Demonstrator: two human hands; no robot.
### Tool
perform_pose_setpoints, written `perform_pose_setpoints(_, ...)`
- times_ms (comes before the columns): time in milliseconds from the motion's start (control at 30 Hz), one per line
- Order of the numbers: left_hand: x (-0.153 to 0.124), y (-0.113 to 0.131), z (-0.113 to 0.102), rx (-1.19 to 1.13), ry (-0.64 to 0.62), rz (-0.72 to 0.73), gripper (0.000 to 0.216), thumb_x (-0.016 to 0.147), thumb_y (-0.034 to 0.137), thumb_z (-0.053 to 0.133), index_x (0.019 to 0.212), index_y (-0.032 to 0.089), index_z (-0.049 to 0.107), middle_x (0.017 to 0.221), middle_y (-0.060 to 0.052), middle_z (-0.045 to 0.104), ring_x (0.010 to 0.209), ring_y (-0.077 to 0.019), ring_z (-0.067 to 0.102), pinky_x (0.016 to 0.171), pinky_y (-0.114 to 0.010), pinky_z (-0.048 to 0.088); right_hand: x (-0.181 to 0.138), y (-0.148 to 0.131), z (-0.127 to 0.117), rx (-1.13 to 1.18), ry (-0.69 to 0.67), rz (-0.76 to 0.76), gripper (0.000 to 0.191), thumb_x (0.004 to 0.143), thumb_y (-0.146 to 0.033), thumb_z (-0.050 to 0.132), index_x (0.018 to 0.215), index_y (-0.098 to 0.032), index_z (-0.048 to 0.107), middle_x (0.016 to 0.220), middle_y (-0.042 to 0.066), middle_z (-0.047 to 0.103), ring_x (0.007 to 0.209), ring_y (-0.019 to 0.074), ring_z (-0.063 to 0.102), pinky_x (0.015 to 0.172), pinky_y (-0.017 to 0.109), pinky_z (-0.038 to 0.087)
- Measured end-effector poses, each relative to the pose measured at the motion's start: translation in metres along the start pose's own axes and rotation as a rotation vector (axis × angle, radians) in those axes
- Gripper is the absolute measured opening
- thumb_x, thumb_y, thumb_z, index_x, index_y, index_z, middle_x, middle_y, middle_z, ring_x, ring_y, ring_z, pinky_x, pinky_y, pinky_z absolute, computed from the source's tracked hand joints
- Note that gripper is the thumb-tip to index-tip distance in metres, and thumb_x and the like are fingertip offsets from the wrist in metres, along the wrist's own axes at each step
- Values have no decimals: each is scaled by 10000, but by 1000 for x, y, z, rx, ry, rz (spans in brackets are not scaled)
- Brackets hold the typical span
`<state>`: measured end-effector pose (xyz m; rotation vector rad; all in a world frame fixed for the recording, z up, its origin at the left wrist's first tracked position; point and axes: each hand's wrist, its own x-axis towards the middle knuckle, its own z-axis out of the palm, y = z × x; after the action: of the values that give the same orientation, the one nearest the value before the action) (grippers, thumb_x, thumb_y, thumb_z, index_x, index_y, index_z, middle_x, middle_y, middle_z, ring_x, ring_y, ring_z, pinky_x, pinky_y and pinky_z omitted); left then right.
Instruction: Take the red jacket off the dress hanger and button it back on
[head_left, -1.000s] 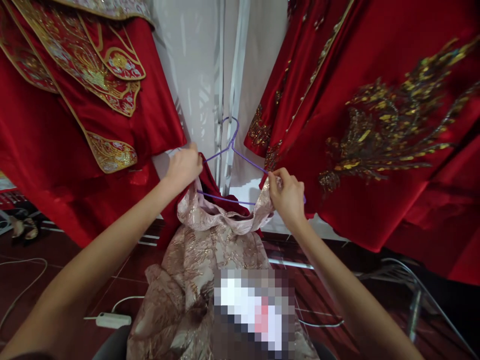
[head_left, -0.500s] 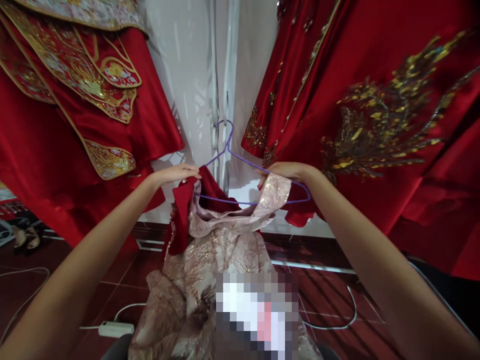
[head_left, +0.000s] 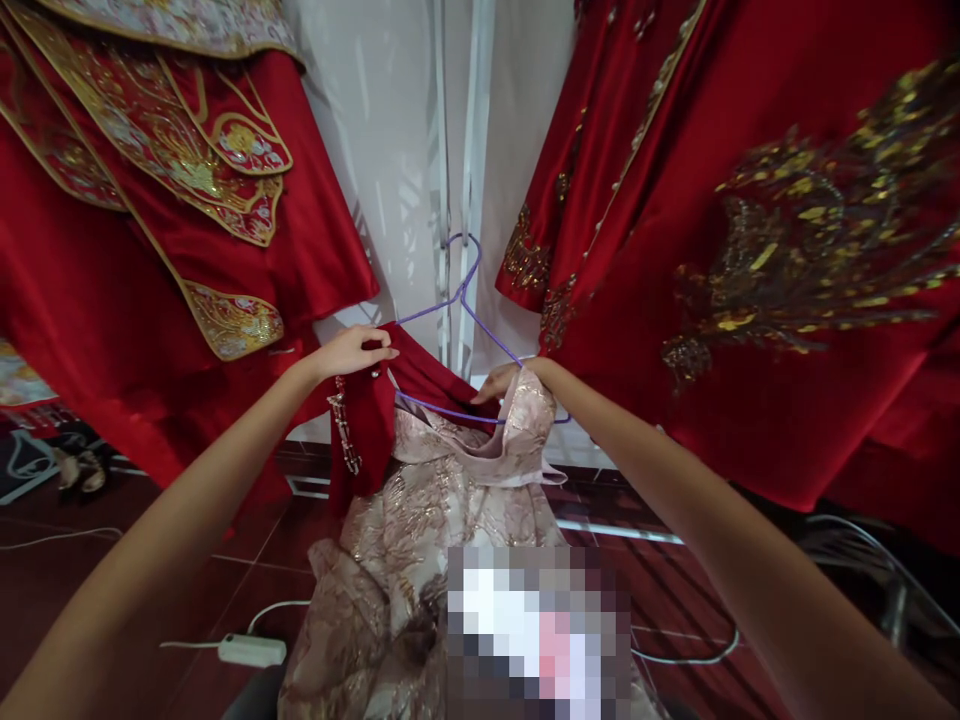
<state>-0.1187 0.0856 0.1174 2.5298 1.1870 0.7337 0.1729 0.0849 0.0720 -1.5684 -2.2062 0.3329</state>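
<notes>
A purple wire hanger (head_left: 491, 330) hooks onto the white rail against the wall. On it hang a red garment (head_left: 442, 365) with beaded fringe and a pale pink-and-gold brocade dress (head_left: 420, 510). My left hand (head_left: 356, 352) is closed, pinching the red garment at its left shoulder. Inside the hanger's right side, my right hand (head_left: 499, 383) grips the red cloth with its fingers pointing left. Its wrist passes by the dress's right cup, and some of the fingers are hidden.
Embroidered red garments hang at left (head_left: 240, 230) and right (head_left: 750, 400). A white power strip (head_left: 253, 650) and cables lie on the tiled floor (head_left: 225, 590). Shoes (head_left: 81, 468) stand at far left. A blurred patch covers the lower middle.
My right hand has moved inward and down, drawing the red cloth off the hanger's right end. The left hand has shifted slightly, and the red garment hangs further left of the dress.
</notes>
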Motion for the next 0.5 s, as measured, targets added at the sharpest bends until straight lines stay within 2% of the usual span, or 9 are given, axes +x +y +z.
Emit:
perform_pose_setpoints(67,-1,-4,3,92,76,20,245,746,407,562,615,201,573,637,-8,538,682,-167,498,725,-285,356,-1,6,-4,-20,33,57,273,607,-407,722,640,-166,598,464,-11,514,490,145,500,486,286,412)
perform_pose_setpoints(133,-1,-6,8,192,157,35,232,755,416,557,655,208,581,683,-17,538,763,-192,501,783,-313,340,-5,11,-14,-37,121,97,211,653,-339,682,738,-168,593,535,12,557,527,163,520,513,294,411)
perform_pose_setpoints(233,-2,-6,15,311,220,21,239,778,434,531,703,212,578,755,-31,534,858,-226,487,834,-356,314,-20,17,-34,-149,470,132,244,708,-222,586,946,-192,543,734,59,621,632,196,560,575,303,403)
perform_pose_setpoints(300,-3,-4,20,367,234,-3,241,795,435,515,730,212,579,785,-43,528,887,-245,481,837,-373,310,-33,22,-47,-294,671,111,302,707,-139,525,1000,-212,509,859,78,629,684,213,573,597,311,388)
perform_pose_setpoints(333,-4,-3,23,401,246,-12,235,804,428,507,750,213,583,795,-51,526,896,-253,480,832,-378,311,-41,27,-52,-370,707,95,318,697,-106,504,995,-216,504,900,83,624,702,219,576,599,313,380)
perform_pose_setpoints(500,-9,11,43,663,327,-83,234,861,358,434,892,197,601,882,-119,539,929,-291,482,797,-392,320,-75,59,-64,-577,633,160,326,663,-73,501,971,-178,513,950,123,587,732,232,564,609,328,364)
